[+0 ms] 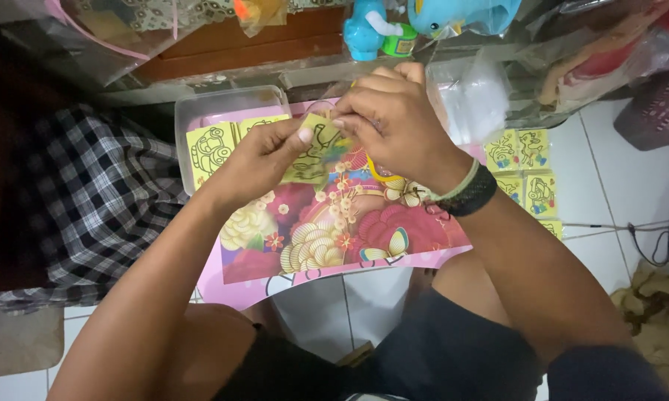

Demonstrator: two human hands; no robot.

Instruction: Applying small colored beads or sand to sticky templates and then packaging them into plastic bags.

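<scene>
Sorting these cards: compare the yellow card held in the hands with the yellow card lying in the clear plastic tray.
The held yellow card is lifted and tilted, pinched by the left hand and right hand; the tray card lies flat in the clear plastic tray, untouched. The held card's drawing is partly covered; the tray card's shows fully. Both are yellow with black line drawings.

Even, moderately bright indoor light is falling from above, with no hard shadows anywhere. The white floor tiles (624, 171) at right are reflecting it softly, while the upper left corner of the frame is sinking into near black. Clear plastic wrapping (468, 96) along the top edge is catching pale glare. The left hand (264, 160) and right hand (394, 122) at centre are showing slight motion blur, softening the yellow card (314, 152) between them. The forearms at the bottom edge are looming large and stretched by wide-angle distortion, and the dark clothing there is losing detail.
</scene>
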